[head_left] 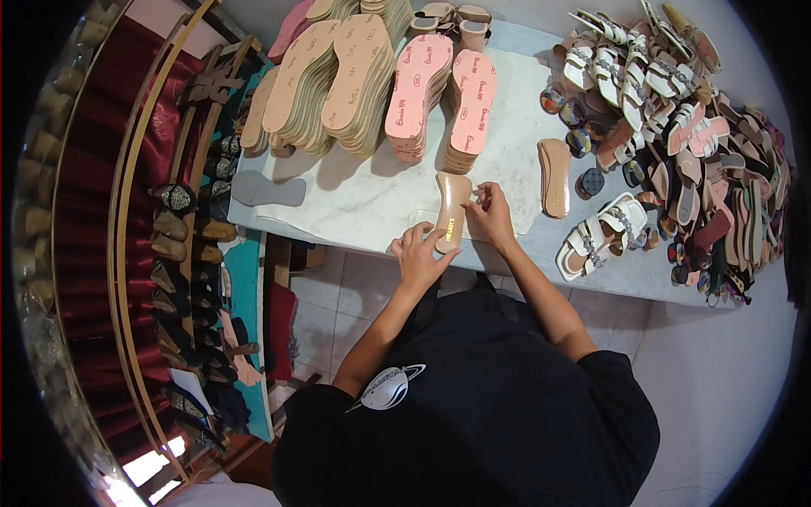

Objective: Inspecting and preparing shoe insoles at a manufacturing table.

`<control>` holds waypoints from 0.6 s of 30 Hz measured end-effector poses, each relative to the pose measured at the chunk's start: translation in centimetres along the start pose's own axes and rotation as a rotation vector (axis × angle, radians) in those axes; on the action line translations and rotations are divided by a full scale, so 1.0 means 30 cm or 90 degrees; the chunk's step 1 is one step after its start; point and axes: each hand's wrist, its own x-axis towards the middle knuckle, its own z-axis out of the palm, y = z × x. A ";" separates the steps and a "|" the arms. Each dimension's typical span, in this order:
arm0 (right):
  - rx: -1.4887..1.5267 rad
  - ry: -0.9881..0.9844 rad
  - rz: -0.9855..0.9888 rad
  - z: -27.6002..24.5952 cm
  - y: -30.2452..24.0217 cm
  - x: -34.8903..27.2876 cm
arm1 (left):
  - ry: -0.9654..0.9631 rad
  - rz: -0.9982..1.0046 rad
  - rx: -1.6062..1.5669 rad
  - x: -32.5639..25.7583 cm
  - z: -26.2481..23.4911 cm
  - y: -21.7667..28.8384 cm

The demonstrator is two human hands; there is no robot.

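Note:
A tan, glossy shoe insole with yellow lettering near its lower end lies on the white-covered table in front of me. My left hand grips its near end, with the thumb at the lower edge and the fingers along the left side. Beside the insole's right edge, my right hand has its fingertips drawn together in a pinch. Whatever is between those fingertips, if anything, is too small to make out. Farther right, a small stack of similar tan insoles rests on the table.
Tall stacks of beige soles and pink-topped soles stand at the back. A grey sole lies at the left. White sandals and round containers sit at the right, near heaped footwear. Shoe forms fill a left rack.

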 end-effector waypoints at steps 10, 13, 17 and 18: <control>0.050 0.065 -0.002 -0.225 0.066 -0.088 | -0.014 0.152 -0.043 0.140 0.083 0.131; 0.002 0.103 0.012 -0.305 0.064 -0.116 | -0.050 0.207 -0.075 0.175 0.144 0.182; -0.116 0.181 -0.042 -0.391 0.078 -0.131 | -0.105 0.291 -0.080 0.210 0.208 0.252; -0.118 0.193 -0.037 -0.409 0.081 -0.129 | -0.107 0.311 -0.086 0.217 0.222 0.271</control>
